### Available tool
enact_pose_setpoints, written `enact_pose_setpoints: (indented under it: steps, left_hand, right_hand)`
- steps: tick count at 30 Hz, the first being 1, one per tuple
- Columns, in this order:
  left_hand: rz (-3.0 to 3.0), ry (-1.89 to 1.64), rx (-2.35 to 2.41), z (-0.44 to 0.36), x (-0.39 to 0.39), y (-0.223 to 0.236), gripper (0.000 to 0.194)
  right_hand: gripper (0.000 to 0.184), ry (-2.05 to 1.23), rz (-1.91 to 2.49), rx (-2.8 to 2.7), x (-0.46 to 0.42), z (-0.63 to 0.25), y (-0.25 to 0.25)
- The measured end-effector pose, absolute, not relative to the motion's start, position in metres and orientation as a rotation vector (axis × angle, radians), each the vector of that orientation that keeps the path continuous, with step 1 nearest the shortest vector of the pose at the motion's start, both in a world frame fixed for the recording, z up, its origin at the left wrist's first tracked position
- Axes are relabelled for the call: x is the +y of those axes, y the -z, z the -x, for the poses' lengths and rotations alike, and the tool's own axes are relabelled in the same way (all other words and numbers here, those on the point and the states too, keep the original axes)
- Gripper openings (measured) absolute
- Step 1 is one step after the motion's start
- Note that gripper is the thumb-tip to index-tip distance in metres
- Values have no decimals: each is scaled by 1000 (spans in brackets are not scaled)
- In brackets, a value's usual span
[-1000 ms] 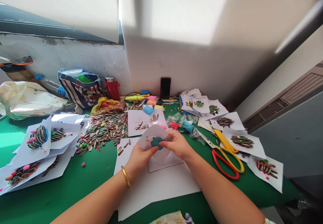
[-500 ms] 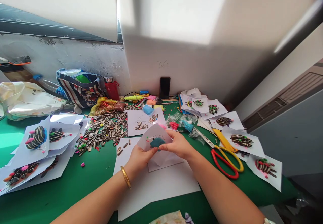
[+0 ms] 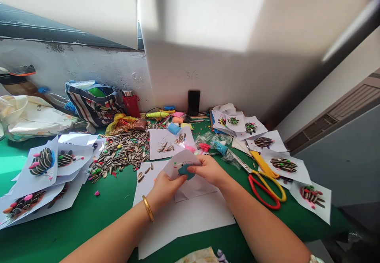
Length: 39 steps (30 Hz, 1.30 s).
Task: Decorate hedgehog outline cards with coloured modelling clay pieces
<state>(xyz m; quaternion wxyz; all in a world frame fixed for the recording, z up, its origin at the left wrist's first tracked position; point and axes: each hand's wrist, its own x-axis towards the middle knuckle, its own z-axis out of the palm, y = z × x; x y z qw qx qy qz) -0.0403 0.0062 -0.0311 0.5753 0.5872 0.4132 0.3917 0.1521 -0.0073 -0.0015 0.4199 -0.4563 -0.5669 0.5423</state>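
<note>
Both hands meet over the table's middle, holding up a small white paper card [image 3: 179, 163] with a teal clay lump [image 3: 186, 171] pressed on it. My left hand [image 3: 165, 190], wearing a gold bangle [image 3: 147, 209], pinches the card's lower edge, its thumb near the clay. My right hand [image 3: 208, 171] grips the card's right side, with its fingertips on the teal lump. Beneath them lie loose white paper sheets [image 3: 190, 219] and a few striped sunflower seeds [image 3: 140, 176]. The hands hide part of the card.
A heap of striped sunflower seeds [image 3: 121, 152] lies on the green table mat [image 3: 97, 211]. Seed-and-clay pictures on paper [image 3: 41, 164] are spread to the left and right. Red-and-yellow scissors [image 3: 263, 190] lie to the right. A bag, red flask and upright phone stand by the wall.
The card has tilted slightly and sits a little lower between my hands. My fingers have shifted a little around the teal clay.
</note>
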Motion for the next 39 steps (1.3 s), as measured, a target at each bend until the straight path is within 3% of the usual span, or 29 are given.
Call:
enact_pose_setpoints:
  steps: [6, 13, 25, 31, 39]
  left_hand:
    - [-1396, -914, 961, 38, 4, 24, 41]
    - [-1442, -860, 923, 38, 2, 27, 42]
    - [-1426, -842, 916, 39, 3, 23, 39]
    - [-1466, -751, 910, 43, 4, 19, 52]
    - [-1328, -834, 935, 41, 4, 21, 43]
  right_hand:
    - [43, -1463, 1071, -1374, -8, -154, 1]
    - [32, -1431, 1121, -1317, -9, -147, 8]
    - [39, -1494, 1040, -1341, -8, -152, 3]
    - [36, -1456, 1126, -1309, -7, -150, 4]
    - [39, -1447, 1121, -1328, -9, -146, 5]
